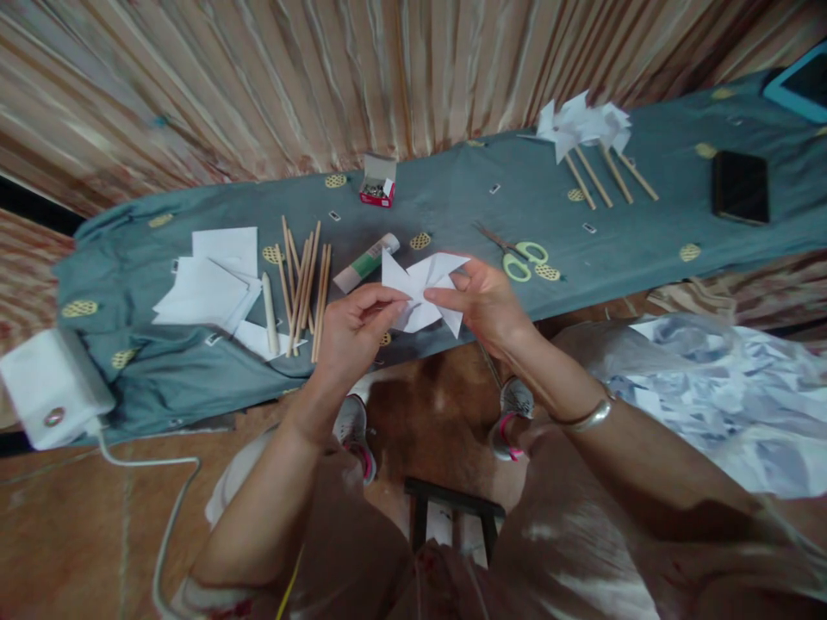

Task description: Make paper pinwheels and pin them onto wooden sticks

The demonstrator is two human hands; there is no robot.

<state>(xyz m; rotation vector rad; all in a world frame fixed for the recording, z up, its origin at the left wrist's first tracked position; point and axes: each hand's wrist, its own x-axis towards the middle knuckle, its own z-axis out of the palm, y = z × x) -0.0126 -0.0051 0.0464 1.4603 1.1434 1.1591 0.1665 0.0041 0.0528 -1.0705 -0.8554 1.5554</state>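
Observation:
A white paper pinwheel (423,280) with folded, pointed blades is held up over the table's near edge. My left hand (358,325) pinches it close to the middle from the left. On the other side my right hand (488,301) grips it, thumb on the front and fingers behind the paper. Just beyond the hands lies a glue stick (367,263) with a green band. Scissors (520,256) with green handles rest to the right of my right hand. Several wooden sticks (303,284) lie left of my left hand.
White paper squares (223,250) and a white pen-like stick (270,314) lie at left, near a white box (55,387) with a cable. A red box of small metal pieces (378,185), finished pinwheels (585,129) and a dark phone (741,187) are farther back. A bag of paper (730,396) sits lower right.

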